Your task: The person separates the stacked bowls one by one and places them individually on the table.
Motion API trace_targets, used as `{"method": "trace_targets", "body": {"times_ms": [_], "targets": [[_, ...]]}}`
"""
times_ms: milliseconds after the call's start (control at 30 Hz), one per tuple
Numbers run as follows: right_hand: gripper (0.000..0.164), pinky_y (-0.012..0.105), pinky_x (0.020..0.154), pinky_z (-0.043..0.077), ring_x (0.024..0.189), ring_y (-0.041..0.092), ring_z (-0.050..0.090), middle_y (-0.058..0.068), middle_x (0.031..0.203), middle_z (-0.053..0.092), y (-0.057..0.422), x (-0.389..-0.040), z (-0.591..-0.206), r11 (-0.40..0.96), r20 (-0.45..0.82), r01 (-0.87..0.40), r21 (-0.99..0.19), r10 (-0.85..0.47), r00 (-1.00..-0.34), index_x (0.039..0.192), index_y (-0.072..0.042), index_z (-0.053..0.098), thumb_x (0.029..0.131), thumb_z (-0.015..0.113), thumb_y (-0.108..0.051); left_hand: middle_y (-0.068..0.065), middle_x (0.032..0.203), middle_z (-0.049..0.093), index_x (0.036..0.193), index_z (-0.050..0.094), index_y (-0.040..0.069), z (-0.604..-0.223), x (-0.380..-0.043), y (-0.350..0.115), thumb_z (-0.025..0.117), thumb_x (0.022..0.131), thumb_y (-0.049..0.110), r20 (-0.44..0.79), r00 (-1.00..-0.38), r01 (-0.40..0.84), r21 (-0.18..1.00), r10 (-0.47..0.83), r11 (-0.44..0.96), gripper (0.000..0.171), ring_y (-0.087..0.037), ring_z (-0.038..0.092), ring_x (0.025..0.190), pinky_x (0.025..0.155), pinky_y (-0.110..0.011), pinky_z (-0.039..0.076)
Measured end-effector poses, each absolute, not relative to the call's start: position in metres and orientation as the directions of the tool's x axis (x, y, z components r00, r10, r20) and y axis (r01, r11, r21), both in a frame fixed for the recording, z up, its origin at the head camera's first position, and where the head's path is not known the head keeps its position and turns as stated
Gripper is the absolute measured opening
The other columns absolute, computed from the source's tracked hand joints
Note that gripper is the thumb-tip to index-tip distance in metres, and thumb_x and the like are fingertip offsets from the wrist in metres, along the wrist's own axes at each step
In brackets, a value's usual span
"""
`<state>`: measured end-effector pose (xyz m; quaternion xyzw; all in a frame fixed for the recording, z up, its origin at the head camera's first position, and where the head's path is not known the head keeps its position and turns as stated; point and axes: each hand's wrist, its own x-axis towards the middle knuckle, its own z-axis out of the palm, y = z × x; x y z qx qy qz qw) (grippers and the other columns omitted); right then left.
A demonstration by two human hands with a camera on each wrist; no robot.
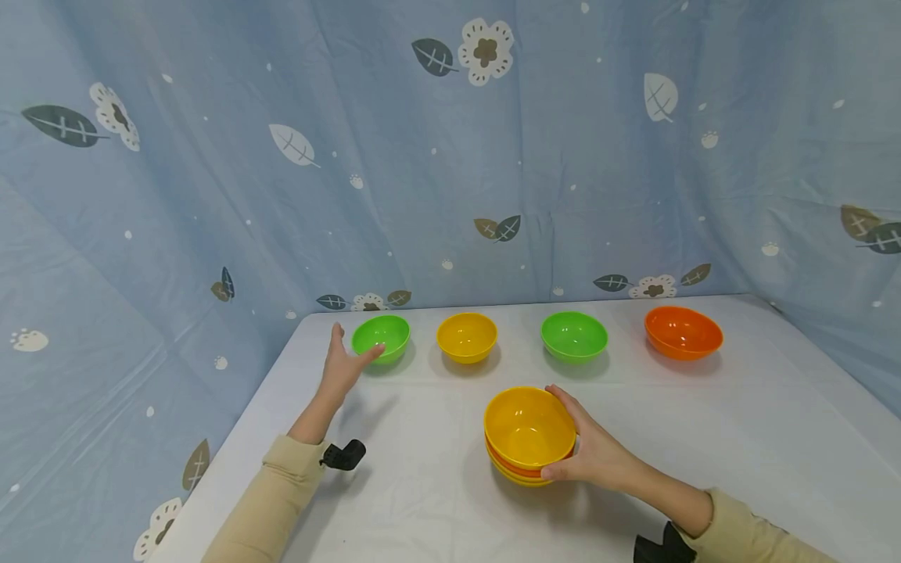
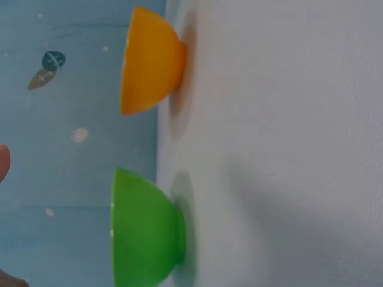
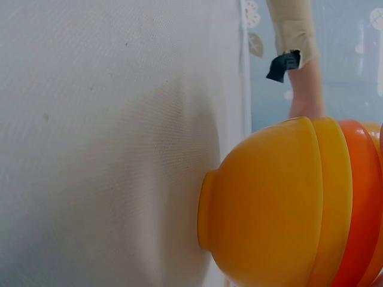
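My right hand [image 1: 594, 453] grips the side of a stack of bowls [image 1: 529, 430], its thumb on the near side and fingers at the far rim. A yellow bowl tops the stack, with an orange one and more yellow under it; the right wrist view shows these nested bowls [image 3: 269, 203] from the side. I cannot tell whether the stack's base touches the cloth. My left hand [image 1: 341, 369] holds nothing, thumb and fingers spread, just left of a green bowl [image 1: 382, 341]. That green bowl [image 2: 146, 230] also appears in the left wrist view, beside a yellow bowl [image 2: 152, 63].
Along the back of the white-covered table [image 1: 408, 485] stand the green bowl, a yellow bowl [image 1: 467, 338], a second green bowl [image 1: 574, 338] and an orange bowl [image 1: 683, 334], spaced apart. A blue patterned curtain [image 1: 394, 156] hangs behind and at the sides.
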<state>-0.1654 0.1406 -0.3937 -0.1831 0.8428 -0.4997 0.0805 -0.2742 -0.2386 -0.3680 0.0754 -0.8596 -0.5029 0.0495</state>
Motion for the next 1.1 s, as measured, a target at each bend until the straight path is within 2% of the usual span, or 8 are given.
{"method": "trace_targets", "body": {"times_ms": [200, 667, 933, 1100], "targets": [[0.110, 0.063, 0.100, 0.024, 0.131, 0.042, 0.026, 0.021, 0.148, 0.021, 0.140, -0.165, -0.393, 0.431, 0.045, -0.226, -0.874, -0.391, -0.919, 0.145, -0.004, 0.015, 0.063, 0.082, -0.033, -0.012, 0.154, 0.003, 0.147, -0.009, 0.011, -0.359, -0.263, -0.235, 0.064, 0.083, 0.040, 0.037, -0.988, -0.040, 0.879, -0.153, 0.474, 0.101, -0.036, 0.007, 0.139, 0.108, -0.054, 0.016], [0.110, 0.063, 0.100, 0.025, 0.130, 0.043, 0.027, 0.022, 0.147, 0.022, 0.139, -0.166, -0.392, 0.432, 0.047, -0.232, -0.871, -0.397, -0.917, 0.144, -0.002, 0.015, 0.064, 0.082, -0.036, -0.015, 0.151, 0.013, 0.147, 0.000, 0.008, -0.360, -0.240, -0.214, 0.065, 0.085, 0.030, 0.059, -0.997, 0.029, 0.903, -0.056, 0.429, 0.093, -0.037, 0.018, 0.136, 0.106, -0.051, 0.026], [0.109, 0.063, 0.100, 0.025, 0.130, 0.043, 0.027, 0.023, 0.147, 0.022, 0.140, -0.167, -0.394, 0.433, 0.054, -0.239, -0.869, -0.397, -0.916, 0.144, -0.002, 0.015, 0.064, 0.081, -0.034, -0.012, 0.150, 0.022, 0.147, 0.011, 0.010, -0.366, -0.236, -0.191, 0.066, 0.084, 0.028, 0.051, -0.997, 0.068, 0.912, 0.054, 0.405, 0.086, -0.034, 0.026, 0.134, 0.109, -0.048, 0.022], [0.112, 0.064, 0.100, 0.023, 0.132, 0.044, 0.023, 0.024, 0.148, 0.017, 0.140, -0.165, -0.393, 0.439, 0.030, -0.212, -0.873, -0.387, -0.922, 0.145, -0.004, 0.012, 0.063, 0.082, -0.036, -0.014, 0.149, 0.024, 0.147, 0.012, 0.009, -0.370, -0.233, -0.178, 0.069, 0.082, 0.027, 0.036, -0.994, 0.073, 0.914, 0.101, 0.398, 0.088, -0.034, 0.027, 0.134, 0.109, -0.048, 0.023]]}}
